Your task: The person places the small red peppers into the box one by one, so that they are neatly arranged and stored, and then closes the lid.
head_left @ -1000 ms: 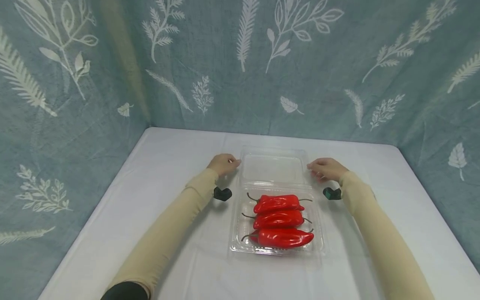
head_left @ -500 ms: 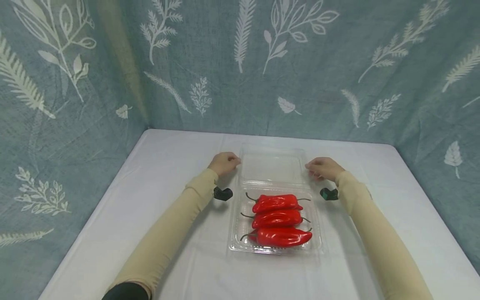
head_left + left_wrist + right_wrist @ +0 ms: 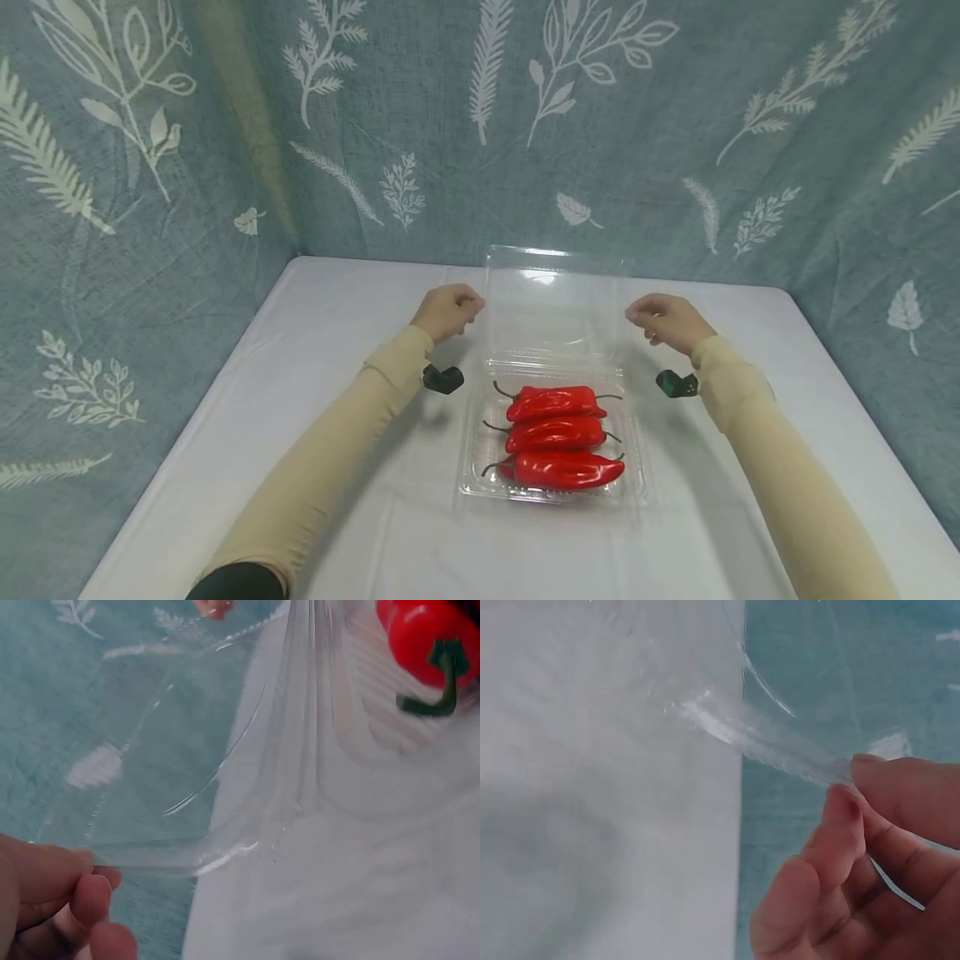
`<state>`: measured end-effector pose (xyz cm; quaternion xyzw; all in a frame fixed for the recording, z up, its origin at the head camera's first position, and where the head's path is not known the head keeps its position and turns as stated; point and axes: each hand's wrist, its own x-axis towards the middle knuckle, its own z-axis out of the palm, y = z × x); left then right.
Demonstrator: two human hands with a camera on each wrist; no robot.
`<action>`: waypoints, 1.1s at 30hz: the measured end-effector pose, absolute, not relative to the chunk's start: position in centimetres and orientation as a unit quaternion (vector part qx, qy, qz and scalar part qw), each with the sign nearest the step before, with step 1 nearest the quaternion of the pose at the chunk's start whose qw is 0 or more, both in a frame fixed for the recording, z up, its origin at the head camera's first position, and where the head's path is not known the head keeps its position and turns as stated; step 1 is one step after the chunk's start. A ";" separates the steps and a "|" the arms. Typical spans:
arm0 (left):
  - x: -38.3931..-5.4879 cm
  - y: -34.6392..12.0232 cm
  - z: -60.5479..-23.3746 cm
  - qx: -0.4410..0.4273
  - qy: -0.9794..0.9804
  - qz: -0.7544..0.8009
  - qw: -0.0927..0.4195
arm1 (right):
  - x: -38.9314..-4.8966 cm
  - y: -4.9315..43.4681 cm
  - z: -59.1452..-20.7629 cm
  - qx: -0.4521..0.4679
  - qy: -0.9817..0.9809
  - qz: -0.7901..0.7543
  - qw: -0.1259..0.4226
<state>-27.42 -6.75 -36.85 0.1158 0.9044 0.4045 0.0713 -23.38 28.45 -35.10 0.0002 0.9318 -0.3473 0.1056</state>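
Note:
A clear plastic clamshell container (image 3: 480, 487) lies on the table with its hinge toward the back. Three red peppers (image 3: 564, 434) with thin stems rest side by side in its base. Its transparent lid (image 3: 553, 312) is tilted up off the table behind the base. My left hand (image 3: 447, 312) pinches the lid's left edge between thumb and forefinger, as the left wrist view shows close up. On the opposite side my right hand (image 3: 670, 322) pinches the lid's right edge the same way; in the right wrist view the fingertips (image 3: 844, 806) meet at the rim.
A white cloth covers the table (image 3: 360, 517). Behind and to the sides hangs a blue-green curtain (image 3: 450, 150) with white leaf prints, close to the table's back edge. A small dark device (image 3: 444, 379) sits at each wrist.
The lid has swung upward from lying nearly flat; its far edge now stands higher against the curtain. Both hands have risen with it, the right one also shifting slightly right. The peppers stay put.

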 end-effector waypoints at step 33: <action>-13.6 -10.0 -32.2 0.237 0.867 0.437 -0.031 | -6.9 27.7 -31.5 -0.123 0.907 -0.393 -0.091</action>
